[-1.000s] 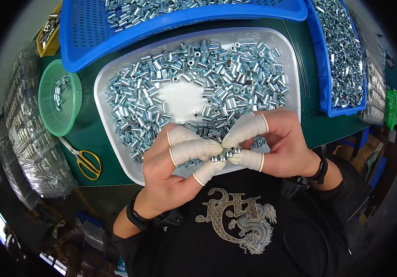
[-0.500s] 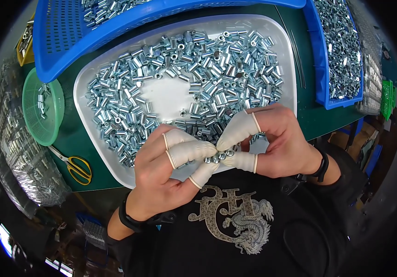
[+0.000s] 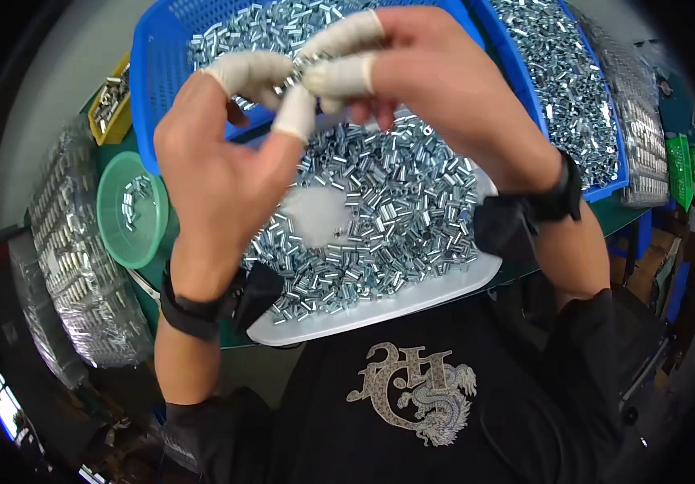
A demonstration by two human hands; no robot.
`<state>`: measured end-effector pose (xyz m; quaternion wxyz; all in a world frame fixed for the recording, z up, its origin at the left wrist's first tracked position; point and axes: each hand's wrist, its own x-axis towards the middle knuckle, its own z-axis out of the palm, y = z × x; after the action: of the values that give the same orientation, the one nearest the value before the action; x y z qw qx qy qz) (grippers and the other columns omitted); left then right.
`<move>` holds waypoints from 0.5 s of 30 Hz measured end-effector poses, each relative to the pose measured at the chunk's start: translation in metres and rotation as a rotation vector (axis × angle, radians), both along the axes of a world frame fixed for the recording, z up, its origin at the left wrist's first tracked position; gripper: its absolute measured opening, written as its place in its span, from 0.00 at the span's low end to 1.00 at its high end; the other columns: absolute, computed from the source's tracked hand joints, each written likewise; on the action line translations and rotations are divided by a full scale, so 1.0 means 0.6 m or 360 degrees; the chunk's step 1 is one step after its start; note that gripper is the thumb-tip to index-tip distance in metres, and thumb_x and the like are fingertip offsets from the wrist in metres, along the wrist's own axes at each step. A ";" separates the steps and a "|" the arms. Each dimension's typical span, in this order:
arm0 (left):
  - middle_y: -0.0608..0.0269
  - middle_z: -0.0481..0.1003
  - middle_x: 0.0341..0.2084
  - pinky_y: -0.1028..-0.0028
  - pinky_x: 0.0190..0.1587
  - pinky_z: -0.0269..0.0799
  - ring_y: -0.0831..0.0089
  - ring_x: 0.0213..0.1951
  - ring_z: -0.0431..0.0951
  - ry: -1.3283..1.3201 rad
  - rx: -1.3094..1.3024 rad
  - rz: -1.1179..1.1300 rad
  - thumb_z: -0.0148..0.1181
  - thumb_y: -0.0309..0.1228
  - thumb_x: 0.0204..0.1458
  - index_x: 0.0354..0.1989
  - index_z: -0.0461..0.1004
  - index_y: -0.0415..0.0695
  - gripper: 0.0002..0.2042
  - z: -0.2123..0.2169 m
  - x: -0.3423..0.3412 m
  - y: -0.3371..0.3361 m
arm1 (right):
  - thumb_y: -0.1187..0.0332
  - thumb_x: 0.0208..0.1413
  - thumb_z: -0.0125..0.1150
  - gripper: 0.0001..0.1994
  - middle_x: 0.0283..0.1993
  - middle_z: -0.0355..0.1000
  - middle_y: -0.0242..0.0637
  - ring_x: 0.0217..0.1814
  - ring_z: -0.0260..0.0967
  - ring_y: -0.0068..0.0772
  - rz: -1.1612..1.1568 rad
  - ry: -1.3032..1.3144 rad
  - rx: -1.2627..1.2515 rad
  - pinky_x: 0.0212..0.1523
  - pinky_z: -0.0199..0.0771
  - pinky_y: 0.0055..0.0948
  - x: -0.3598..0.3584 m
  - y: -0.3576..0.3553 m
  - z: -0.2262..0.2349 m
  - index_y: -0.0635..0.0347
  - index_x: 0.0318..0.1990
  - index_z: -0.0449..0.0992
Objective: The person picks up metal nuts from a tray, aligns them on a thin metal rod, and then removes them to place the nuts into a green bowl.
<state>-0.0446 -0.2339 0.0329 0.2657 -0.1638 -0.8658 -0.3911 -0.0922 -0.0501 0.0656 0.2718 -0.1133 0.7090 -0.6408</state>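
My left hand point(image 3: 218, 169) and my right hand point(image 3: 444, 93) meet at the fingertips over the near rim of a blue perforated basket point(image 3: 147, 89). White finger cots cover several fingertips on both. Pinched between the two hands are a few small silvery metal sleeves point(image 3: 293, 78), partly hidden and slightly blurred. More loose metal sleeves point(image 3: 283, 31) fill the basket behind. Below my hands lies a white tray point(image 3: 380, 316) spread with many such sleeves, with a bare patch in its middle.
At the right stands a blue bin point(image 3: 517, 60) full of small metal parts. A green round basket point(image 3: 133, 246) holds a few sleeves at the left, near scissors point(image 3: 147, 286) and plastic-wrapped packs point(image 3: 89, 274). A yellow bin point(image 3: 96, 129) stands farther back.
Both hands have moved away from me, from the tray's near edge up to the blue basket, carrying the sleeves. The view has shifted, showing more of the basket.
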 end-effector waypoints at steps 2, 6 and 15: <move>0.62 0.78 0.26 0.75 0.31 0.70 0.73 0.27 0.75 -0.0179 0.0023 0.0084 0.66 0.25 0.45 0.35 0.78 0.40 0.09 0.008 -0.037 -0.001 | 0.73 0.50 0.59 0.19 0.24 0.74 0.37 0.23 0.67 0.23 -0.0090 -0.0158 -0.0027 0.26 0.68 0.23 -0.039 -0.017 0.003 0.71 0.51 0.74; 0.61 0.78 0.30 0.76 0.38 0.72 0.75 0.32 0.77 -0.0190 0.0019 0.0240 0.62 0.24 0.49 0.36 0.76 0.39 0.06 -0.011 -0.074 -0.039 | 0.71 0.53 0.62 0.18 0.28 0.76 0.34 0.25 0.69 0.19 -0.0346 0.0584 -0.0005 0.25 0.68 0.19 -0.031 0.019 0.009 0.64 0.52 0.75; 0.58 0.78 0.33 0.74 0.42 0.72 0.74 0.35 0.77 -0.0285 0.0435 -0.0437 0.62 0.19 0.46 0.31 0.73 0.37 0.05 -0.017 0.001 0.013 | 0.76 0.49 0.60 0.10 0.33 0.77 0.46 0.27 0.75 0.42 -0.0707 0.1106 0.1457 0.30 0.75 0.35 0.095 0.214 -0.093 0.65 0.40 0.79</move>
<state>-0.0442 -0.2260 0.0228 0.1516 -0.2073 -0.7944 -0.5504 -0.0349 0.0786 0.0098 -0.0941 -0.0370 0.9659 -0.2382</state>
